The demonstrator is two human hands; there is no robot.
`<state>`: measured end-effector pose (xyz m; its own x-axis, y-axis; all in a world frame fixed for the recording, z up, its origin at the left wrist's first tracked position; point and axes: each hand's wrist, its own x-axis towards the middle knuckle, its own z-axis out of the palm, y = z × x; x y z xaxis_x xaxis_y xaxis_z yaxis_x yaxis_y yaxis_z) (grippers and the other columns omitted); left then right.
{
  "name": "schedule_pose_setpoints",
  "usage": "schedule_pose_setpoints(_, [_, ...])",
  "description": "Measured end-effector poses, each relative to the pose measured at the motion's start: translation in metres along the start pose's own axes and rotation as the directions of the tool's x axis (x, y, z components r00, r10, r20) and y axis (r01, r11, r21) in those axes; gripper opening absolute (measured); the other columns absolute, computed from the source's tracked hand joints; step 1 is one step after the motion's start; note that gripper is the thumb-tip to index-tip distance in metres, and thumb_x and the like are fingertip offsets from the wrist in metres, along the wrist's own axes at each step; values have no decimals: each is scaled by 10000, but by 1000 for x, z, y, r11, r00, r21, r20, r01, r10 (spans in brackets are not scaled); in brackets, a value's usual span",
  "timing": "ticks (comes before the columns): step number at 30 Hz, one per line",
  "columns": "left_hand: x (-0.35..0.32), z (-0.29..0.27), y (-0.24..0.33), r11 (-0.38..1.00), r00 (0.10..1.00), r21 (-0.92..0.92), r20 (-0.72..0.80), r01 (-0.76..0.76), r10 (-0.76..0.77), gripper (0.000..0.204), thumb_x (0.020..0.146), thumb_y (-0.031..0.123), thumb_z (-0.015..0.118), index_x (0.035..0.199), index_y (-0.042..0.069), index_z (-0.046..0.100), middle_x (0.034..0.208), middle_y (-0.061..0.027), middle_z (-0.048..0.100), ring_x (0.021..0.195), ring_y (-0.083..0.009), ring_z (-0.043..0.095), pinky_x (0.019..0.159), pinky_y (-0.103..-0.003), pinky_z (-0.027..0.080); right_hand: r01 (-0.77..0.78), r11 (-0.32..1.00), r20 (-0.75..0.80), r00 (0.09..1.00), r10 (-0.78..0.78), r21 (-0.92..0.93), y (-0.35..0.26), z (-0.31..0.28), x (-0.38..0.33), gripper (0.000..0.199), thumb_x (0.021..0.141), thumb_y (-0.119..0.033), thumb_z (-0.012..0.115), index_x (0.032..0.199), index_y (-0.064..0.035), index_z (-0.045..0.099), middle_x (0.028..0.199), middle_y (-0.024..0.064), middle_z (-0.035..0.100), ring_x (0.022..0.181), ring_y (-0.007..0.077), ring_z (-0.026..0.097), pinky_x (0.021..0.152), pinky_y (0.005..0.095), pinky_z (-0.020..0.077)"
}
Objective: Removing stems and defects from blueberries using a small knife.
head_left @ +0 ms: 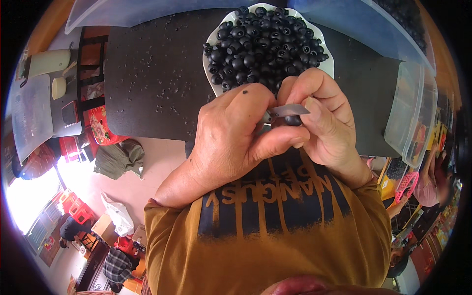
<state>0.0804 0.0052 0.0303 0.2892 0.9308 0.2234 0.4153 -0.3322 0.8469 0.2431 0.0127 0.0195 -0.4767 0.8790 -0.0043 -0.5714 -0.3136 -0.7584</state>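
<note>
My left hand [226, 130] grips a small knife [289, 110] by its handle, most of which is hidden in the fingers. The short metal blade points right, toward my right thumb. My right hand [332, 120] pinches a small, round, black piece [293, 120] just under the blade. My left thumb reaches below that piece. Beyond both hands, a white bowl with a wavy rim [210, 73] is heaped with similar black pieces [260, 46], some showing a ring-shaped opening. A black speck sticks to the back of my left hand.
Black scraps [169, 73] lie scattered over the dark table [142, 115]. Translucent bins stand at the far left [118, 18], far right [359, 22] and right edge [400, 113]. A person [430, 187] is at the right; another person in a checked shirt [118, 265] is at lower left.
</note>
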Motion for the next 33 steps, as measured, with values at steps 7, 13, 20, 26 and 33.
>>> schedule_pose_setpoints(7, [-1, 2, -3, 995, 998, 88, -34, -45, 48, 499, 686, 521, 649, 742, 44, 512, 606, -64, 507, 509, -243, 531, 452, -326, 434, 9, 999, -42, 999, -7, 46, 2, 5, -1, 88, 912, -124, 510, 930, -37, 510, 774, 6, 563, 558, 20, 438, 507, 156, 364])
schedule_pose_setpoints(13, [-2, 4, -4, 989, 995, 122, -51, -83, 90, 486, 695, 514, 639, 744, 49, 506, 606, -62, 499, 500, -244, 526, 436, -329, 427, -50, 987, -36, 998, 56, 151, 1, 6, -1, 83, 914, -127, 508, 909, -45, 502, 752, 11, 563, 526, 19, 422, 470, 153, 351])
schedule_pose_setpoints(20, [-2, 7, -8, 973, 988, 204, -90, -109, 129, 517, 689, 560, 613, 728, 60, 485, 593, -46, 480, 484, -237, 509, 418, -331, 421, -68, 982, -26, 997, 74, 176, 2, 6, 0, 94, 918, -134, 503, 892, -44, 488, 759, 16, 557, 553, 32, 496, 461, 150, 363])
schedule_pose_setpoints(26, [-2, 10, -14, 910, 966, 371, -104, -184, 238, 532, 695, 592, 582, 699, 76, 450, 578, -26, 452, 464, -216, 485, 395, -324, 415, -86, 976, -100, 989, 108, 201, 6, 7, -4, 111, 922, -146, 497, 881, -45, 478, 761, 15, 545, 582, 53, 564, 445, 149, 369])
schedule_pose_setpoints(33, [-4, 12, -17, 888, 939, 387, -131, -246, 317, 529, 689, 583, 596, 615, 91, 416, 552, -25, 434, 434, -206, 468, 369, -304, 400, -63, 983, -43, 997, 72, 175, 8, 6, -3, 112, 921, -153, 498, 863, -60, 477, 761, 12, 571, 531, 43, 536, 419, 151, 349])
